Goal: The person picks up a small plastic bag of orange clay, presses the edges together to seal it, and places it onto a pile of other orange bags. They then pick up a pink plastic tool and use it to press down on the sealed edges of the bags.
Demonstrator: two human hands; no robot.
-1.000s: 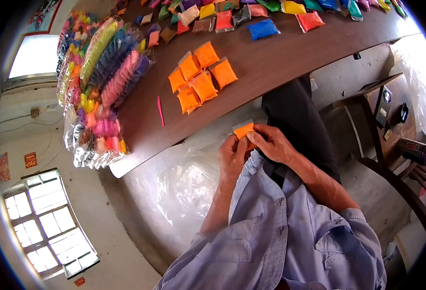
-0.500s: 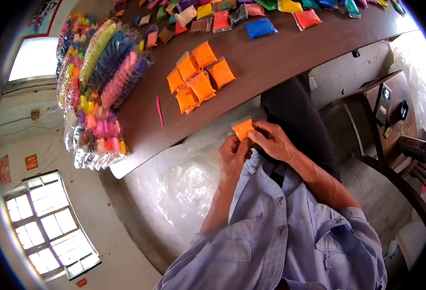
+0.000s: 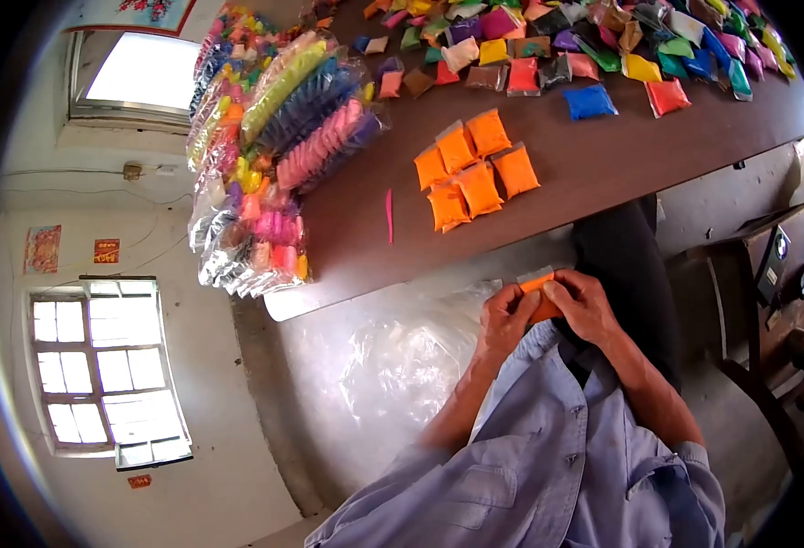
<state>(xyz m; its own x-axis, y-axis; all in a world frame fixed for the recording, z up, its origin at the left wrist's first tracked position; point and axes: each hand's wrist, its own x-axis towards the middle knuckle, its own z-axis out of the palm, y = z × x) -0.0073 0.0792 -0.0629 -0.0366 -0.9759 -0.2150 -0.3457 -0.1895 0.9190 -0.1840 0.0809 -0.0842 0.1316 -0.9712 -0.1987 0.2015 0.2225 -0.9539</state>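
Between my two hands, over my lap in front of the table edge, is a small clear packet of orange clay-like material (image 3: 542, 309). My left hand (image 3: 504, 318) is closed on its left side, thumb on top. My right hand (image 3: 584, 306) grips its right side, thumb also on top. The fingers cover much of the packet. On the table, several similar orange packets (image 3: 479, 187) lie in a loose cluster. A thin pink tool (image 3: 389, 217) lies to their left.
Bundles of colourful packets in clear plastic (image 3: 320, 146) are heaped at the table's left end. Many loose coloured packets (image 3: 593, 100) spread along the far side of the brown table (image 3: 347, 247). Clear plastic sheeting (image 3: 402, 356) lies below. A wooden chair (image 3: 753, 374) stands at right.
The camera view has turned, shifting the scene rightward. Both thumbs now lie across the orange packet, which shows less than before. The packets on the table have stayed in place.
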